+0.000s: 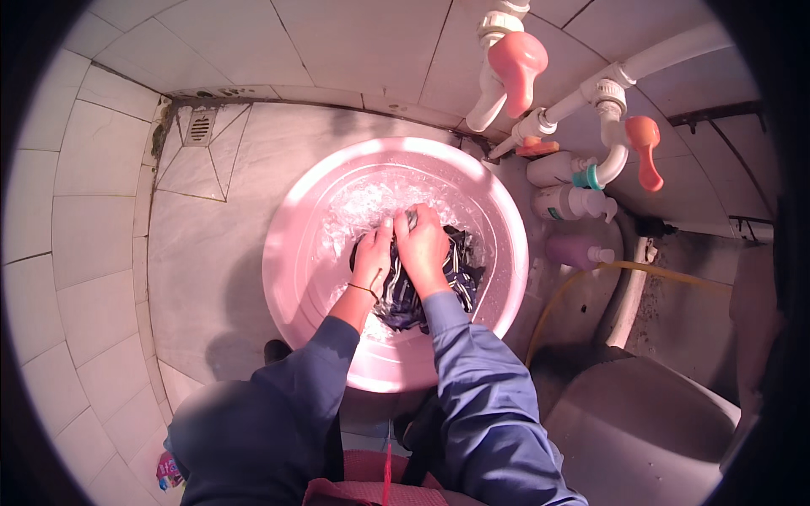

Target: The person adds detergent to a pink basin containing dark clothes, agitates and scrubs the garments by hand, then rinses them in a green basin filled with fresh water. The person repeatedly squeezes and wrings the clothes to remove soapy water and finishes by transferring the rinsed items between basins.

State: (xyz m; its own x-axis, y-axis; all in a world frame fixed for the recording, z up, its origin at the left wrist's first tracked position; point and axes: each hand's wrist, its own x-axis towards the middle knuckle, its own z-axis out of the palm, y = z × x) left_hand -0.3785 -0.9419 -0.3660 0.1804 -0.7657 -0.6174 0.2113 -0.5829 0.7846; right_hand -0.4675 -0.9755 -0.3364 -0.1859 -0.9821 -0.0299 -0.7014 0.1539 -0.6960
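Observation:
A large pink plastic basin stands on the floor before me with water in it. A dark navy striped cloth, apparently a garment, lies bunched in the water. Both hands are over it, side by side and nearly touching at the thumbs. My left hand, with a thin cord at the wrist, closes on part of the cloth. My right hand is curled beside it, also gripping the cloth; a small grey bit shows near its fingers. The fingertips are partly hidden.
Two white taps with pink handles hang off a wall pipe at the upper right. Several pump bottles stand right of the basin, near a yellow hose. A floor drain lies at the upper left. Tiled walls border the floor.

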